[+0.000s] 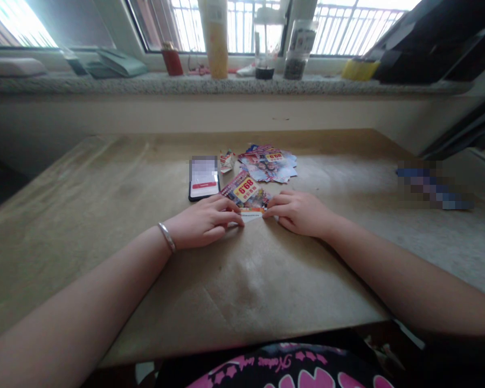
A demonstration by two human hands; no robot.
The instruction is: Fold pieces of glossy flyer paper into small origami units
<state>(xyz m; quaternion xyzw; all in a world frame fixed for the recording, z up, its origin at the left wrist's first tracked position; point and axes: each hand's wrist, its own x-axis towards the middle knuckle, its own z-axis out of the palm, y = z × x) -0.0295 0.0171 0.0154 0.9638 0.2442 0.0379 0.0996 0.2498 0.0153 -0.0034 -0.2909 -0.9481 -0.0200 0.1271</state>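
Note:
A colourful printed flyer (246, 192) with large price figures lies on the table, its bottom edge showing a white strip with small print. My left hand (204, 218), with a silver bangle at the wrist, has its fingers bent onto the flyer's lower left corner. On the lower right corner, the fingers of my right hand (299, 212) press together on the paper. Behind the flyer is an untidy stack of similar flyers (267, 164). A crumpled piece of printed paper (227, 161) sits left of the stack. Close behind my left hand lies a phone (204, 186) with its screen lit.
The table (226, 291) has a brown, slightly glossy top. At the right lies a blurred blue item (432, 186). Along the windowsill (125, 83) stand a red container (172, 60), a tall yellow container (216, 43), clear containers (301, 51) and a yellow object (359, 69).

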